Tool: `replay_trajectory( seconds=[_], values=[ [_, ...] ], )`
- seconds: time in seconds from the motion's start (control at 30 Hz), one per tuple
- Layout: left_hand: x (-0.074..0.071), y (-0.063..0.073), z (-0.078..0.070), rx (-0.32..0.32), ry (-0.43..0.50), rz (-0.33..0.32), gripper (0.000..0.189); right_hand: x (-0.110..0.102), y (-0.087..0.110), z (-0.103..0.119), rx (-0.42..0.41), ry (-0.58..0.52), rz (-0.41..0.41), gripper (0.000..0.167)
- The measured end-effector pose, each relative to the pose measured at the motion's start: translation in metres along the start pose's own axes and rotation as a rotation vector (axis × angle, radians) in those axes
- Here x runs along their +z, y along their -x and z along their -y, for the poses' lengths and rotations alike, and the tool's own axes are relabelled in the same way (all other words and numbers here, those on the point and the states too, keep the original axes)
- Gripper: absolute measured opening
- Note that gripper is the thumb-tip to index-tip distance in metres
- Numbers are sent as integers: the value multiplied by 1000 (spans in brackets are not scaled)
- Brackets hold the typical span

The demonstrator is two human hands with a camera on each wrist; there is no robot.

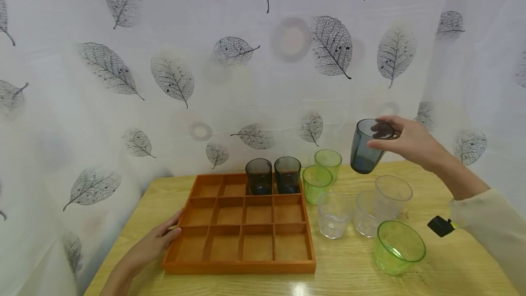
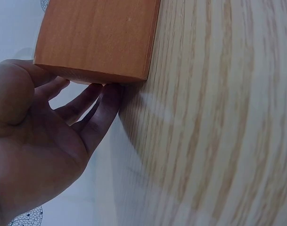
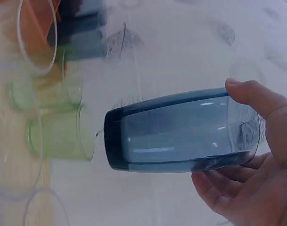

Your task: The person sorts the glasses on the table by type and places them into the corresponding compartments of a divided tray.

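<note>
My right hand (image 1: 407, 143) holds a dark blue-grey glass tumbler (image 1: 367, 154) in the air by its rim end, with the thumb on one side and the fingers on the other. In the right wrist view the tumbler (image 3: 181, 134) lies across the picture. My left hand (image 1: 149, 243) grips the left edge of an orange-brown wooden compartment tray (image 1: 242, 267). In the left wrist view the fingertips touch the tray's side wall; the thumb tip is hidden. Two dark tumblers, one (image 1: 259, 177) beside another (image 1: 287, 176), stand in the tray's back row at the right.
Right of the tray stand two green glasses (image 1: 316, 184) at the back, several clear glasses (image 1: 334, 216) in the middle, and a wide green glass (image 1: 398, 248) in front. A small black object (image 1: 440, 226) shows by the right sleeve. A leaf-patterned curtain (image 1: 263, 81) hangs behind the table.
</note>
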State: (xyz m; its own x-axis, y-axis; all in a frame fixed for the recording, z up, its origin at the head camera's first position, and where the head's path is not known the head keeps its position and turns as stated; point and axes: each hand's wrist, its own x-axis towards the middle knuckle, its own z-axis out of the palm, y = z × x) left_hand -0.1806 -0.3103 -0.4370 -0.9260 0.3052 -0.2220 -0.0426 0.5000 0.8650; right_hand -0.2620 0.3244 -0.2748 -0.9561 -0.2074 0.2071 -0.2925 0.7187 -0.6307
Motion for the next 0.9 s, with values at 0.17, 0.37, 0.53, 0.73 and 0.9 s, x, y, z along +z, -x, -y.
replay_trajectory(
  seconds=[0.17,0.37,0.53,0.73,0.9],
  values=[
    [0,1,0,9,10,-3,70,11,6,24,-76,-66,63,78],
    [1,1,-1,5,14,-12,70,32,9,56,-110,-113,123,74],
    [0,1,-1,17,11,-10,70,53,8,76,-164,-146,172,73],
    [0,1,0,9,18,0,70,79,2,96,-205,-181,235,76],
    [0,2,-1,2,21,4,69,100,-3,111,-235,-188,266,79]
  ],
)
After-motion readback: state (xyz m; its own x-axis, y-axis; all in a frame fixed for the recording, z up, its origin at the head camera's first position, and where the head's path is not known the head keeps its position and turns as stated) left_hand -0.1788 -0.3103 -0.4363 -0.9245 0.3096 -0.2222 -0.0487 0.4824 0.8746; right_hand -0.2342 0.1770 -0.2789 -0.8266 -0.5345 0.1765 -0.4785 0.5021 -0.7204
